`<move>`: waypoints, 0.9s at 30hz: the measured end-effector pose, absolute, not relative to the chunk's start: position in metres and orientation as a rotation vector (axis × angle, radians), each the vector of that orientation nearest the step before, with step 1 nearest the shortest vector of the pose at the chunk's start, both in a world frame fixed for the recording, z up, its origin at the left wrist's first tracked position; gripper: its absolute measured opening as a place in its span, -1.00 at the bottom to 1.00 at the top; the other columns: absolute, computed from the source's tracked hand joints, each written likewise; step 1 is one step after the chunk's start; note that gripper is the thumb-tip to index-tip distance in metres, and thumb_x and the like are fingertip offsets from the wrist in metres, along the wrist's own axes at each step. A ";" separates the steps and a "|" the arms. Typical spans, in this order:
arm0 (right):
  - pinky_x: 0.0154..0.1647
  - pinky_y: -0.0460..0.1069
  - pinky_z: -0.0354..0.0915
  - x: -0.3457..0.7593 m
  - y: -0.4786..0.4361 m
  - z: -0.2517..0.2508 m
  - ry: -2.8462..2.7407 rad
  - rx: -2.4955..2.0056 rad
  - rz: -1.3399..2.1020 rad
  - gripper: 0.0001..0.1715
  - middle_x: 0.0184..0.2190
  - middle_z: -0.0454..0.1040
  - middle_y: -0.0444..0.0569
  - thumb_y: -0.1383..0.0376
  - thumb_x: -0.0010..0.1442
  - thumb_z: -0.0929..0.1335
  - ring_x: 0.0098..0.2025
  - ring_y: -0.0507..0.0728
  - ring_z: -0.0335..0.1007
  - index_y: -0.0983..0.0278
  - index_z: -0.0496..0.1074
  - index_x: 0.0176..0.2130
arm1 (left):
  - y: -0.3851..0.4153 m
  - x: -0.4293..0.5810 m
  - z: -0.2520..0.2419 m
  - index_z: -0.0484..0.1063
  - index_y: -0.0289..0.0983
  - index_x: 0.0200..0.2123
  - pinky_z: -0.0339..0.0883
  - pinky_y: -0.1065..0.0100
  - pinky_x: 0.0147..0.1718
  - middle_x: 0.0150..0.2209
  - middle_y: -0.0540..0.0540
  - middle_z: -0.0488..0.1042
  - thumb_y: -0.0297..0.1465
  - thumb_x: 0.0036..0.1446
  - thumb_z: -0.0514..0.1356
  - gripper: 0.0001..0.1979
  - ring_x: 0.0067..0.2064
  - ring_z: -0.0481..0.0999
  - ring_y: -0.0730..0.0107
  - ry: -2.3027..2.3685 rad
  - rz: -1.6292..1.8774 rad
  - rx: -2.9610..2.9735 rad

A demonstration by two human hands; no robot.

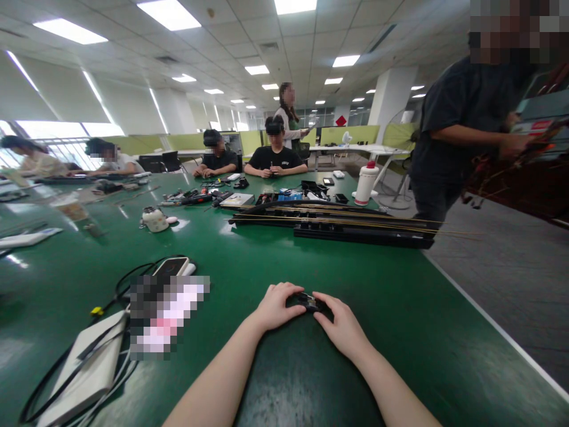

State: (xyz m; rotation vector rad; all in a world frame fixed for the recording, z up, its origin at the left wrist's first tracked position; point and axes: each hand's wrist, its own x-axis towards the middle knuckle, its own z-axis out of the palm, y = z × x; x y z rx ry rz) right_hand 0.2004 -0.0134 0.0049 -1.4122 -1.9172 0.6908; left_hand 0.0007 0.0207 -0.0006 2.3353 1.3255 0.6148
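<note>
Both of my hands rest close together on the green table (400,308), near its front edge. My left hand (278,305) has its fingers curled round the left end of a small black part (306,301). From the other side my right hand (340,323) pinches the same part with fingertips pressed on it. The part is mostly hidden between my fingers, so its shape is hard to make out.
Long black strips with thin rods (351,224) lie across the table's middle. A white bottle with a red cap (366,184) stands behind them. A white box with black cables (84,367) and a phone (171,267) sit at the left. People sit around the far end; one stands at right.
</note>
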 end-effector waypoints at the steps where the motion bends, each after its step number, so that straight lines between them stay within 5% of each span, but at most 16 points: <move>1: 0.13 0.13 0.17 0.200 -0.014 0.005 -1.915 -1.413 0.694 -0.54 -0.01 0.45 0.03 0.34 0.06 0.31 0.04 0.18 0.33 0.26 0.38 0.00 | 0.021 0.001 -0.001 0.35 -0.13 -0.01 0.16 0.22 -0.04 -0.08 -0.04 0.45 -0.17 0.07 0.21 -0.59 -0.03 0.37 0.21 1.325 0.614 2.338; 27: 0.08 0.14 0.21 0.200 -0.014 0.004 -1.912 -1.362 0.652 -0.61 -0.07 0.47 0.05 0.28 0.04 0.34 0.00 0.20 0.35 0.24 0.43 -0.08 | 0.019 0.002 0.005 0.39 -0.14 -0.09 0.14 0.24 -0.04 -0.10 -0.02 0.45 -0.19 -0.01 0.26 -0.61 -0.03 0.37 0.20 1.310 0.578 2.341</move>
